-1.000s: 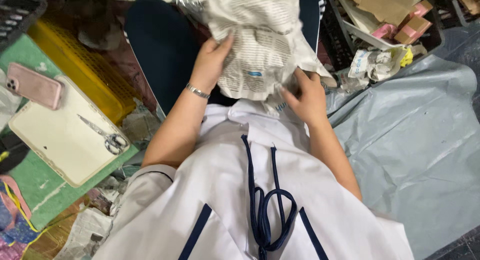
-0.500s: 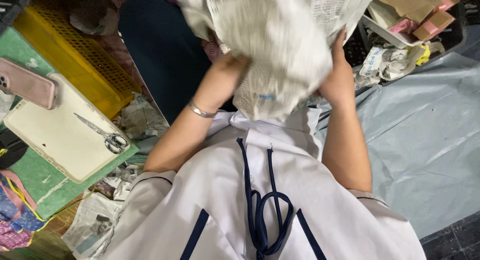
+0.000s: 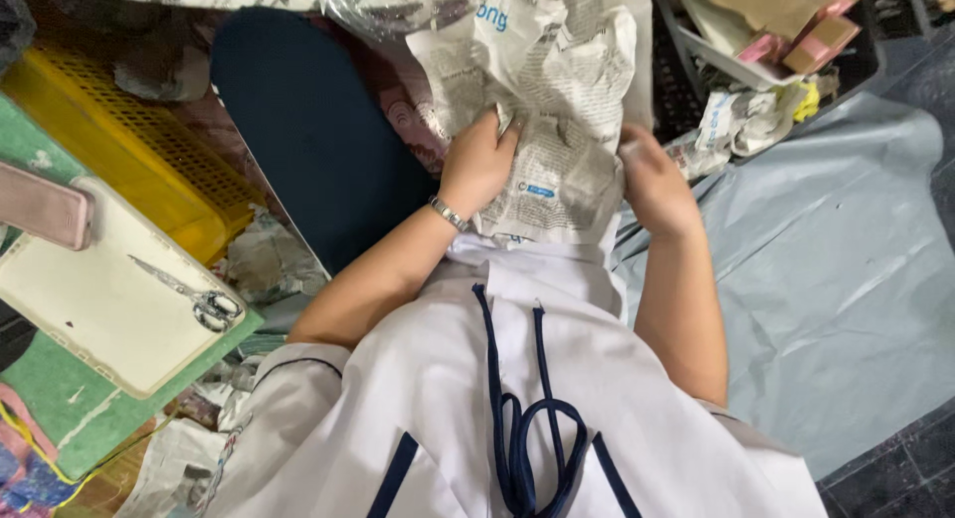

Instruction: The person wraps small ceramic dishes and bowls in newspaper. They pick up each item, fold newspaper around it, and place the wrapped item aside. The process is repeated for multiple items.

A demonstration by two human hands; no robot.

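Cluttered floor workspace, grey plastic sheet (image 3: pixel 846 279) spread on the right. Count: two hands, one crumpled newspaper bundle (image 3: pixel 547 130), one pair of scissors (image 3: pixel 194 297), one cream board (image 3: pixel 109 299), one yellow perforated crate (image 3: pixel 139 150), one pink phone (image 3: pixel 40 205).

Left hand (image 3: pixel 482 160), metal bracelet on its wrist, has fingers curled and pressed into the bundle's left side, gripping the paper. Right hand (image 3: pixel 652 175) is closed on the bundle's right edge; its fingertips are hidden in the folds. The bundle sits between both hands, far of the person's chest, lower end touching the white collar with navy tie (image 3: pixel 527 428).

Around: scissors lie on the cream board at left, phone at the board's far-left corner, crate beyond it. Dark navy cloth (image 3: pixel 308 130) left of the bundle. Black tray of cardboard and pink boxes (image 3: pixel 796 30) far right. More newspaper scraps (image 3: pixel 179 468) near left.
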